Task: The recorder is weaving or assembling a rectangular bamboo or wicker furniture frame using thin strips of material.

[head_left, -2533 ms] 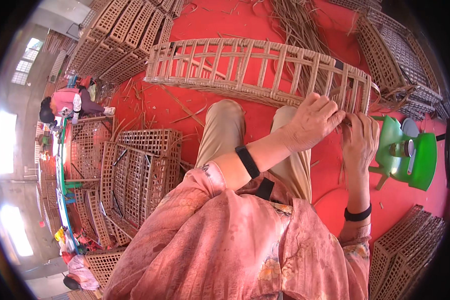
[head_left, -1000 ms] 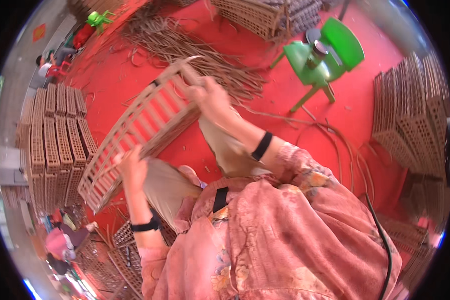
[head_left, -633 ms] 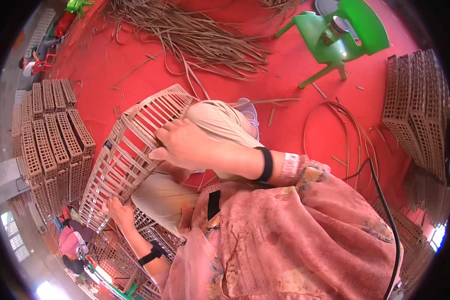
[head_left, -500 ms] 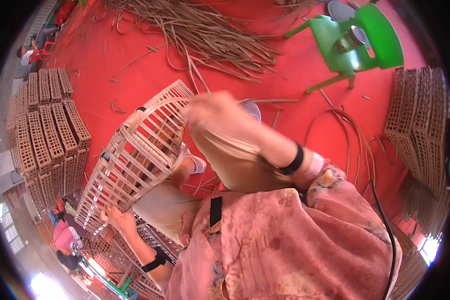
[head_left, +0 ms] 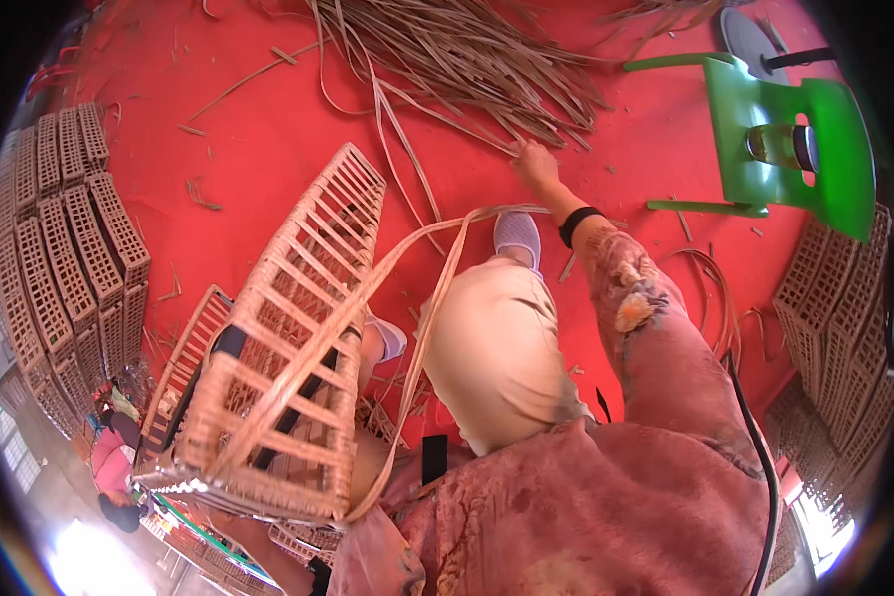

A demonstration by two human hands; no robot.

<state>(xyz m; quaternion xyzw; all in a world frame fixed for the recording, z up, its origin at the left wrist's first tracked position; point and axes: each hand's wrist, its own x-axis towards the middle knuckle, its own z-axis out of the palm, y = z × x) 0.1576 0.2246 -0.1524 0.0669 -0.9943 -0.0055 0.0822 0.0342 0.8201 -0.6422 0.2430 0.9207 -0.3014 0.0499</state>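
Right hand (head_left: 537, 167) has stretched forward.

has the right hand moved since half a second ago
Yes. The right hand has moved away from the woven basket and out toward the strip pile on the red floor.

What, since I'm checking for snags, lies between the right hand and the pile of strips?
Nothing visible: the right hand is at the near end of the pile of strips, though whether they touch is hard to tell. The green chair stands off to the right.
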